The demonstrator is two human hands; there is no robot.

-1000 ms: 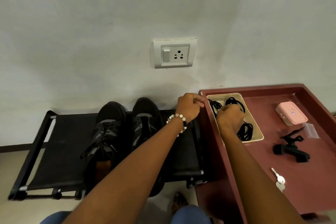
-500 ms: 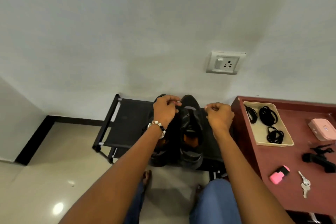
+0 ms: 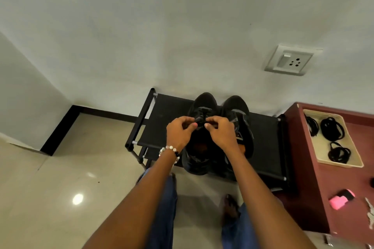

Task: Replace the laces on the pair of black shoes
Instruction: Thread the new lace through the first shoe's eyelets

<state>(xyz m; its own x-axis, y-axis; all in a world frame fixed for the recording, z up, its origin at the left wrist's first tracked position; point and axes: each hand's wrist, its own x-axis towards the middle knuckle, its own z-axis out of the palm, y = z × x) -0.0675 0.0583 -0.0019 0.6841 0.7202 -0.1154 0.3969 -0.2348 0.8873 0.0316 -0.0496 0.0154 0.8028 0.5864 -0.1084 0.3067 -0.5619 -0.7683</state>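
Head view shows both shoes on the black rack (image 3: 263, 133) at 12 o'clock. Your left hand (image 3: 179, 133) and right hand (image 3: 221, 133) each pinch the lace (image 3: 201, 120) on the left shoe (image 3: 200, 107). Pull gently, one hole at a time. Spare laces (image 3: 332, 128) wait in the tray (image 3: 353, 147) at 3 o'clock.

Wall socket (image 3: 289, 60) above — pink object (image 3: 341, 199) and keys (image 3: 370, 216) on maroon table (image 3: 303, 188).

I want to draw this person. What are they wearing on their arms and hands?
Both arms are bare, with no sleeves and no gloves. The left hand has a bracelet of white, clear and black beads at the wrist. The right hand wears nothing.
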